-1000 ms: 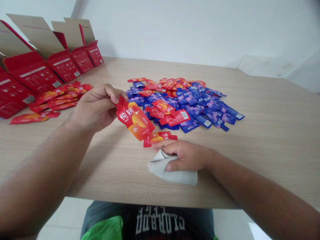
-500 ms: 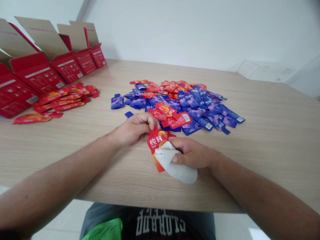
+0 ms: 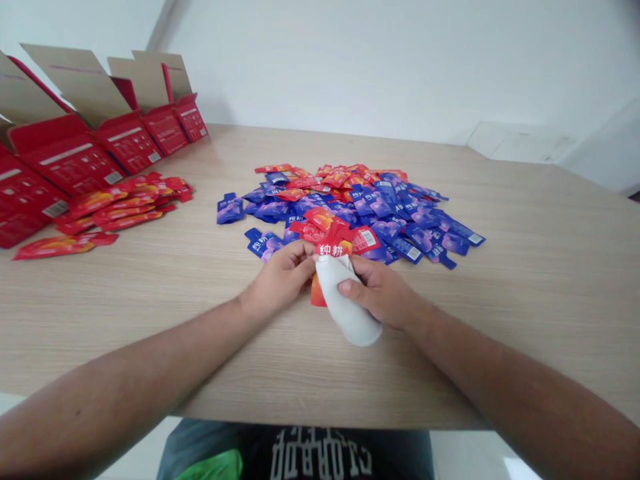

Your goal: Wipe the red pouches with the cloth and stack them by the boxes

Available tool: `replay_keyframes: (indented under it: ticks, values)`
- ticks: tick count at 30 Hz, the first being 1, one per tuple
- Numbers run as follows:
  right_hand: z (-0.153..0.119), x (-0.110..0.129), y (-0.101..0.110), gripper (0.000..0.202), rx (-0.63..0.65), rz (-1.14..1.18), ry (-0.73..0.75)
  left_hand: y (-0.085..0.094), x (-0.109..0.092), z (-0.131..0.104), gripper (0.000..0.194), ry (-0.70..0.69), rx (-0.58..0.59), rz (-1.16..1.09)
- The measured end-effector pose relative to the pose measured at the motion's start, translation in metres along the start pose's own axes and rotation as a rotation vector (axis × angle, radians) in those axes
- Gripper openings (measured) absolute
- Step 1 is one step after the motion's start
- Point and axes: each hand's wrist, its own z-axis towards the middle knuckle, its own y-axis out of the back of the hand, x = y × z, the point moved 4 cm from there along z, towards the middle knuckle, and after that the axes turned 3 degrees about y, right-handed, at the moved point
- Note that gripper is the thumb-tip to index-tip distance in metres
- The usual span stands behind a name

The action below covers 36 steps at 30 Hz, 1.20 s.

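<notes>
Between my hands a red and orange pouch (image 3: 319, 293) with white lettering is held above the table. My left hand (image 3: 285, 270) is closed on its left side, thumb and fingers pinched. A folded white cloth (image 3: 350, 317) is gripped in my right hand (image 3: 380, 290) and lies over the front of the pouch, covering much of it. Whether the right fingers also hold the pouch behind the cloth is hidden. Just beyond my hands spreads a pile of blue pouches (image 3: 390, 227) mixed with red pouches (image 3: 337, 179).
Several red cartons (image 3: 70, 157) with raised flaps stand in a row at the left. In front of them lies a stack of red pouches (image 3: 125, 203). The wooden table (image 3: 525, 280) meets a white wall at the back, and its front edge is close to my body.
My hands, the red pouch and the cloth have moved a little away from my body. The pouch now stands more upright, and the cloth covers more of it.
</notes>
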Motion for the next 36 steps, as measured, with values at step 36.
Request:
replay_keyframes:
  ticks: [36]
  values:
    - [-0.007, 0.011, -0.013, 0.034, 0.067, -0.240, 0.075, 0.012, 0.003, -0.005, 0.025, -0.102, 0.080, 0.299]
